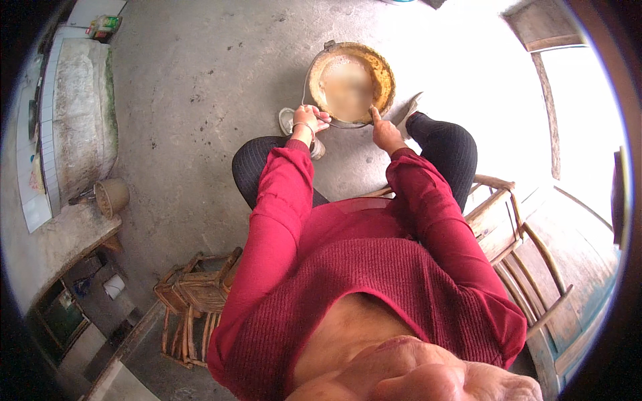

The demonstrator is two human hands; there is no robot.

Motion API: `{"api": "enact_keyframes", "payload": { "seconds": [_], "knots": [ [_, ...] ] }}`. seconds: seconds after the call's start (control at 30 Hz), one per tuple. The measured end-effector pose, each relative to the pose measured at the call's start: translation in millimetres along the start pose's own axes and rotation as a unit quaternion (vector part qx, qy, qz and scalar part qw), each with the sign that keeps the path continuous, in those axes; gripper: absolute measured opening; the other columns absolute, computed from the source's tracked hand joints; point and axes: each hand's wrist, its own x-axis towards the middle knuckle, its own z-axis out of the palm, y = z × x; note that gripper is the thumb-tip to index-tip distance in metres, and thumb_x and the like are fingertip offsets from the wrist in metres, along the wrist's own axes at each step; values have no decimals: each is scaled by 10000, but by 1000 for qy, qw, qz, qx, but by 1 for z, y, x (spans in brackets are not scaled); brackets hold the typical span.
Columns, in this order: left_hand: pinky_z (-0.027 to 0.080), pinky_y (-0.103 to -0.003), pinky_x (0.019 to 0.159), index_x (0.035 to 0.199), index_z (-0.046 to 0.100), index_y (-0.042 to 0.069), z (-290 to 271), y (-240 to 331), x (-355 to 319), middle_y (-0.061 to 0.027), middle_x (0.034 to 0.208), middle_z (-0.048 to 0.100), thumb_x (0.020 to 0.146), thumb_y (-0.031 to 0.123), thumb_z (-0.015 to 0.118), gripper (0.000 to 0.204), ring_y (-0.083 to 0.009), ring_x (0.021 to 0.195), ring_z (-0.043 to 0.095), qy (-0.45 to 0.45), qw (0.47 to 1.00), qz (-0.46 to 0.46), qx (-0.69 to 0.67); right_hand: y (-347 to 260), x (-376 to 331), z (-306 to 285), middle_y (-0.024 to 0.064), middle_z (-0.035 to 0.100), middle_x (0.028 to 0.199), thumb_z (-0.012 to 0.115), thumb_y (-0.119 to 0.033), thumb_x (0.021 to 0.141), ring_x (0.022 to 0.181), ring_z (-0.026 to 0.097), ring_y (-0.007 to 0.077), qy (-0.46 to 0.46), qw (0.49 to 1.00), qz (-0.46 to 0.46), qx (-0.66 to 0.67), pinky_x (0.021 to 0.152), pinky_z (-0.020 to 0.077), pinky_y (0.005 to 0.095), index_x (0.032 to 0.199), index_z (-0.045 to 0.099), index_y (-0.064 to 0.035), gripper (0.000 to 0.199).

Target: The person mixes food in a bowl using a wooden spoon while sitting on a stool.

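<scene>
Left hand curls at the near-left rim of the bucket; right hand meets its near-right rim; neither grip can be told. Pale contents are already inside; blur hides their progress.

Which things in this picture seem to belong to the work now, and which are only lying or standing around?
Seemingly part of the work:
- yellowish bucket, contents blurred
- left hand, by its near-left rim
- right hand, at its near rim

Seemingly just around, away from both hands:
- wooden chair, lower left
- round brown container, left
- colourful packet, upper left
</scene>
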Motion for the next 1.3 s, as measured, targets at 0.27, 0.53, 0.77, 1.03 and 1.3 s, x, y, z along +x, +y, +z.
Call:
{"api": "enact_keyframes", "payload": {
  "seconds": [0.27, 0.53, 0.77, 1.03, 1.3],
  "knots": [
    [509, -466, 600, 806, 381, 51, 16, 4, -8, -193, 730, 572, 904, 206, 233, 236, -341, 677, 594, -13, 999, 28, -30, -13, 32, 5, 299, 547, 860, 386, -53, 739, 844, 544, 406, 49, 995, -2, 90, 749, 428, 445, 1253, 288, -30, 524],
    [503, -415, 523, 787, 382, 73, 20, 2, -8, -162, 668, 561, 898, 204, 237, 225, -280, 582, 578, 3, 999, 25, -39, -23, -12, -25, 305, 543, 829, 428, -84, 754, 807, 545, 410, 99, 985, -71, 122, 728, 430, 445, 1233, 307, -5, 500],
    [499, -386, 479, 780, 393, 80, 25, 0, -6, -159, 670, 572, 894, 202, 250, 219, -259, 548, 574, 12, 998, 33, -45, -34, 20, -53, 270, 561, 697, 429, -38, 728, 643, 572, 388, 104, 988, -107, -32, 604, 449, 451, 1265, 207, 33, 585],
    [494, -455, 546, 841, 375, 73, 19, -5, 3, -189, 693, 566, 889, 177, 233, 182, -322, 605, 585, 27, 1000, 12, -5, -45, 96, -23, 225, 590, 754, 401, -14, 721, 722, 596, 330, 2, 994, -58, -98, 623, 472, 392, 1287, 94, 59, 648],
    [497, -422, 495, 763, 399, 72, 19, -4, -1, -163, 656, 566, 883, 188, 246, 226, -289, 565, 578, 20, 999, 22, -28, -33, 47, -30, 266, 575, 768, 409, 20, 709, 753, 593, 348, -67, 988, -62, -122, 652, 471, 420, 1307, 4, 7, 722]
  ]
}}
